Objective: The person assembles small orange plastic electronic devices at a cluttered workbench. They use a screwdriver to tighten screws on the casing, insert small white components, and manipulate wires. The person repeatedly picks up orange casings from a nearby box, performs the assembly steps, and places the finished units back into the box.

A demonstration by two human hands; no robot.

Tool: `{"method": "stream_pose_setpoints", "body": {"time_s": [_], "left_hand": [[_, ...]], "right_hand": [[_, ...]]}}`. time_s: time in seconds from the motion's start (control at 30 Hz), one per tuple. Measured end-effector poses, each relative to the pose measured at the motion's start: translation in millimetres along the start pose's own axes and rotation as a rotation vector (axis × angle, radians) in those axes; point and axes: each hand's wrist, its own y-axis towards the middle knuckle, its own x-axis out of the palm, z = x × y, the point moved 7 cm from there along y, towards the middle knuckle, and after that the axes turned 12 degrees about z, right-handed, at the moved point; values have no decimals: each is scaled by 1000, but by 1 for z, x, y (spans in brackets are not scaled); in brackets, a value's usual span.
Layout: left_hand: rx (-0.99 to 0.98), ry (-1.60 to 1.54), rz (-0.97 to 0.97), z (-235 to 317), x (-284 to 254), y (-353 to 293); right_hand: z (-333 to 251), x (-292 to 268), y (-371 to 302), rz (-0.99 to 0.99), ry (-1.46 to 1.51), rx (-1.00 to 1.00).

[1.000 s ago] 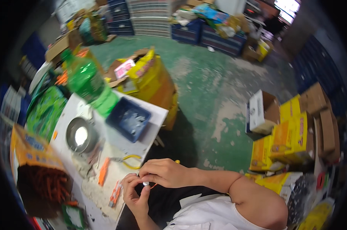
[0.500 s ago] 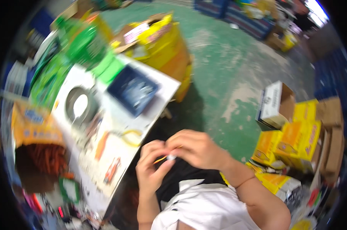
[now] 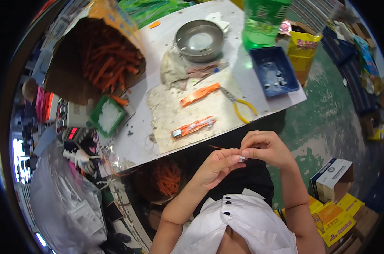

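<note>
Over my lap, just off the table's near edge, my left hand (image 3: 221, 167) and my right hand (image 3: 267, 148) meet fingertip to fingertip. Both are closed in a pinch around a small white part (image 3: 241, 159), whose exact kind is too small to make out. A thin orange wire (image 3: 216, 147) sticks out by the left fingers. On the table, beyond my hands, lie an orange plastic casing half (image 3: 194, 127) with parts fitted in it and a plain orange piece (image 3: 200, 94). Pliers with yellow handles (image 3: 244, 111) rest close by.
The white table (image 3: 137, 148) carries a round metal bowl (image 3: 199, 40), a rag (image 3: 173, 70), a blue tray (image 3: 276, 72), a green tray (image 3: 107, 115) and a green bottle (image 3: 264, 21). A large carton (image 3: 69, 70) of orange pieces lies tipped at left. Yellow boxes (image 3: 334, 220) stand at right.
The view has swung left, so the table now spreads across the upper middle and the carton shows more fully. My hands stay together at the small white part.
</note>
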Motion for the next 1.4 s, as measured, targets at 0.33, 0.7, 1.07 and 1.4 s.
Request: {"method": "stream_pose_setpoints", "body": {"time_s": [0.33, 0.7, 1.07, 1.4], "left_hand": [[31, -285, -25, 7, -33, -32], [212, -269, 134, 31, -46, -29], [247, -301, 159, 40, -52, -28], [771, 363, 564, 77, -76, -68]], "right_hand": [[11, 54, 35, -251, 85, 209], [-31, 75, 27, 112, -554, -644], [-31, 81, 39, 113, -558, -662], [-27, 100, 71, 38, -581, -641]]}}
